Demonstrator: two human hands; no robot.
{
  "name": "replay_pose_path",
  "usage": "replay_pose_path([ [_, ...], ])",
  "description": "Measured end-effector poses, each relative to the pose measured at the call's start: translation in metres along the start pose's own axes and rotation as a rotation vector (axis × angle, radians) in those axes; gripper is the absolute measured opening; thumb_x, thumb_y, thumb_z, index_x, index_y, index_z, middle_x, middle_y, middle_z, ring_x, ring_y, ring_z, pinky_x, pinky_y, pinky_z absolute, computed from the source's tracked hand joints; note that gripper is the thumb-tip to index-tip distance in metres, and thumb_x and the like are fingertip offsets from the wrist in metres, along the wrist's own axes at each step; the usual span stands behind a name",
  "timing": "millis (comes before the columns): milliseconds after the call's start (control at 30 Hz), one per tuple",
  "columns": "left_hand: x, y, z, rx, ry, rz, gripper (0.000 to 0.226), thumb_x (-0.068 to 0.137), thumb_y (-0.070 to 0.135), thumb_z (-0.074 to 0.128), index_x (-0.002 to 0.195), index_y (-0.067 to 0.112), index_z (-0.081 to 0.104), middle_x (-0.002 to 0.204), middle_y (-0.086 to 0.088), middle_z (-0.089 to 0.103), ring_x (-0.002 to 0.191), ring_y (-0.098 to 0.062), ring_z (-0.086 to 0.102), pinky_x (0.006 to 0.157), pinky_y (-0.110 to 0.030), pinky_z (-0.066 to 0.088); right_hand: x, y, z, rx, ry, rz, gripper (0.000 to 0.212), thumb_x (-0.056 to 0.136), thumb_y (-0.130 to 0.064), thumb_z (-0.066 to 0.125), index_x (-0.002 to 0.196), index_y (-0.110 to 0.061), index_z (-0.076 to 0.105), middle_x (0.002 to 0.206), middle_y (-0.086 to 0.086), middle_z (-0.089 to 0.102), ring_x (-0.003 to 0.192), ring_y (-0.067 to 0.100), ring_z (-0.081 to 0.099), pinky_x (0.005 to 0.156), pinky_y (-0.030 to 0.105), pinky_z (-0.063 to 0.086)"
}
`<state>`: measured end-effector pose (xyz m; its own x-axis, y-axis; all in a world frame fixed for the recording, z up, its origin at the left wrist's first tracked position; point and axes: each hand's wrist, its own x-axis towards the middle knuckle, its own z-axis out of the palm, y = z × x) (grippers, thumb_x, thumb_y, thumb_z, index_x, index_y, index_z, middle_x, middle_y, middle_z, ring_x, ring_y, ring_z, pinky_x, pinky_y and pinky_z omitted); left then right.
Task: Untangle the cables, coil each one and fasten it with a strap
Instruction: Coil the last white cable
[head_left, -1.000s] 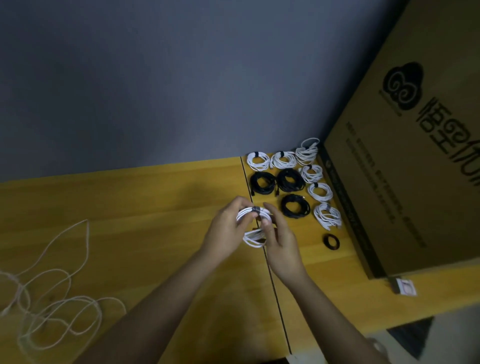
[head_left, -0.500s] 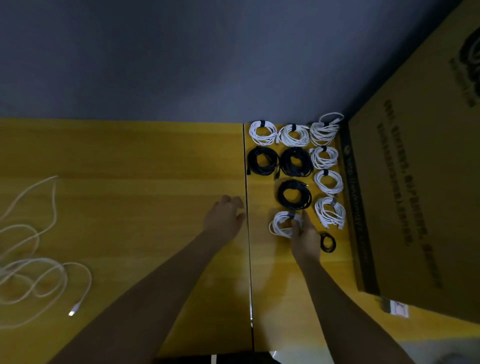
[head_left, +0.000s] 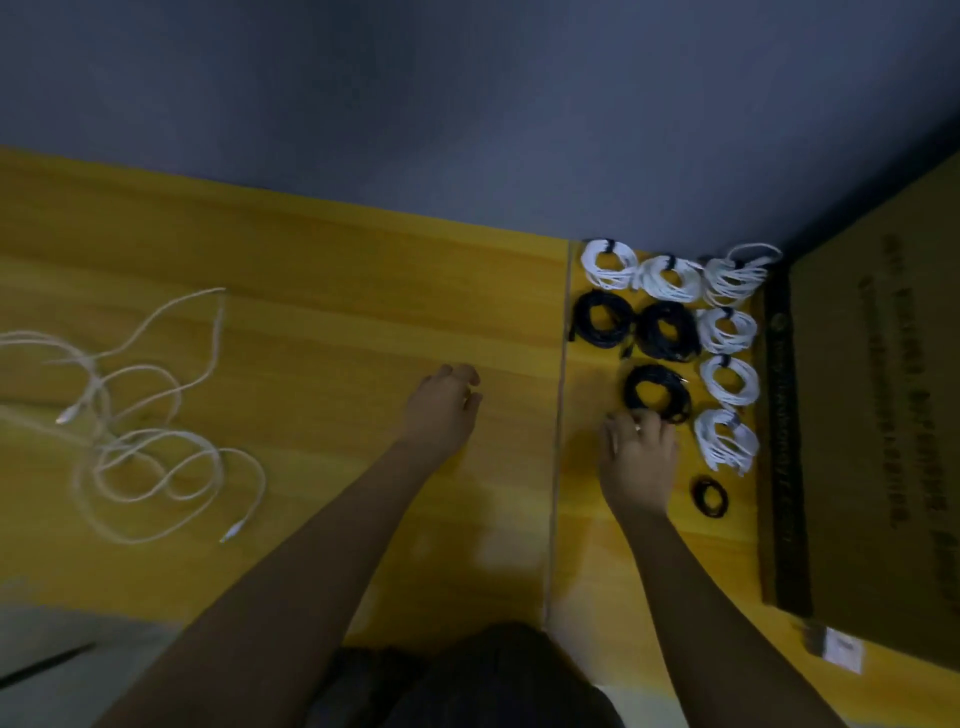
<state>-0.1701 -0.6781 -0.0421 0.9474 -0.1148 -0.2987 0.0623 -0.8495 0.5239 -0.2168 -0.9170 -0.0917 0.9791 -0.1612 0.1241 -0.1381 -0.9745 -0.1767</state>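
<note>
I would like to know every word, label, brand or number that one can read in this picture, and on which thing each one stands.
No text here can be quoted.
Cardboard box: rows of dark print on its face, too blurred to read.
Dark strip along the box edge: a line of small print, too blurred.
Small white label at the box's near corner: faint marks, too small.
Coiled cables: no writing visible.

A person's left hand (head_left: 441, 410) is hovering loosely curled over the yellow wooden table (head_left: 311, 312), while the right hand (head_left: 640, 452) is lying over a coiled white cable, largely hiding it. Beside it, 6 white coils (head_left: 727, 382) and 3 black coils (head_left: 657, 392) are sitting in rows, and a loose white cable (head_left: 145, 415) is sprawling far left.
</note>
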Motion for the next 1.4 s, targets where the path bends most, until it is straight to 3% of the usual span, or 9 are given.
replay_pose_path([
  [167,-0.037,-0.097,-0.057,0.095,0.148,-0.177,0.024,0.101,0.025,0.045,0.122,0.015,0.051,0.119,-0.007,0.056,0.109,-0.027,0.053,0.081,-0.039,0.046,0.006,-0.131,0.010,0.051,0.007,-0.385,0.008,0.085,-0.015,0.071,0.091,-0.010,0.069,0.092,0.013,0.059,0.085,0.036,0.056,0.067,0.042,0.047],
  [467,-0.104,-0.316,-0.168,0.259,0.228,-0.312,0.027,0.097,0.023,0.050,0.120,0.010,0.055,0.121,-0.014,0.055,0.114,-0.036,0.050,0.085,-0.045,0.044,-0.038,-0.382,0.055,0.152,-0.445,-0.692,0.020,0.093,-0.021,0.057,0.106,-0.008,0.065,0.106,0.011,0.058,0.102,0.034,0.053,0.081,0.045,0.045],
  [600,-0.123,-0.369,-0.191,0.334,0.135,-0.228,0.027,0.098,0.023,0.049,0.121,0.010,0.054,0.120,-0.014,0.052,0.116,-0.035,0.047,0.085,-0.045,0.044,-0.074,-0.423,0.077,-0.002,-0.723,-0.462,0.037,0.097,-0.030,0.050,0.130,-0.012,0.048,0.131,0.013,0.043,0.123,0.033,0.039,0.090,0.043,0.044],
  [767,-0.129,-0.399,-0.198,0.327,0.041,-0.071,0.031,0.088,0.031,0.065,0.106,0.007,0.065,0.110,-0.018,0.059,0.111,-0.039,0.051,0.087,-0.048,0.043,-0.091,-0.433,0.081,0.098,-0.740,-0.207,0.023,0.098,-0.019,0.047,0.112,-0.002,0.056,0.119,0.021,0.054,0.112,0.038,0.051,0.087,0.041,0.042],
  [933,-0.121,-0.408,-0.200,0.500,-0.017,0.026,0.025,0.057,0.032,0.089,0.067,0.017,0.070,0.071,-0.008,0.066,0.074,-0.031,0.066,0.089,-0.054,0.045,-0.091,-0.439,0.070,0.280,-0.669,-0.004,0.021,0.100,-0.022,0.044,0.108,-0.003,0.049,0.106,0.026,0.061,0.100,0.041,0.058,0.076,0.041,0.041],
  [1033,-0.110,-0.406,-0.209,0.452,0.014,0.024,0.016,0.084,0.030,0.069,0.079,0.015,0.071,0.077,-0.011,0.070,0.078,-0.032,0.067,0.096,-0.046,0.035,-0.082,-0.444,0.062,0.469,-0.515,0.079,0.015,0.099,-0.020,0.048,0.105,-0.006,0.048,0.086,0.017,0.065,0.082,0.038,0.061,0.062,0.037,0.037],
  [1200,-0.093,-0.413,-0.235,0.213,0.162,-0.224,0.025,0.101,0.024,0.042,0.106,0.009,0.061,0.102,-0.015,0.065,0.093,-0.037,0.062,0.073,-0.040,0.045,-0.053,-0.455,0.035,0.834,-0.247,0.243,0.006,0.099,-0.017,0.049,0.093,-0.018,0.049,0.066,0.001,0.058,0.049,0.010,0.056,0.050,0.029,0.042],
  [1300,-0.085,-0.408,-0.238,0.203,0.298,-0.101,0.027,0.093,0.009,0.051,0.119,0.006,0.058,0.117,-0.020,0.057,0.107,-0.042,0.055,0.083,-0.049,0.046,-0.039,-0.462,0.029,0.857,-0.243,0.254,0.012,0.098,-0.025,0.052,0.087,-0.028,0.048,0.060,-0.004,0.063,0.047,0.013,0.056,0.052,0.032,0.044],
  [1400,-0.084,-0.388,-0.227,0.246,0.387,0.077,0.027,0.083,0.013,0.053,0.107,0.007,0.064,0.111,-0.019,0.059,0.099,-0.042,0.056,0.078,-0.049,0.050,-0.034,-0.468,0.030,0.801,-0.309,0.253,0.009,0.098,-0.027,0.053,0.093,-0.020,0.051,0.059,-0.009,0.064,0.043,0.003,0.051,0.049,0.028,0.037],
])
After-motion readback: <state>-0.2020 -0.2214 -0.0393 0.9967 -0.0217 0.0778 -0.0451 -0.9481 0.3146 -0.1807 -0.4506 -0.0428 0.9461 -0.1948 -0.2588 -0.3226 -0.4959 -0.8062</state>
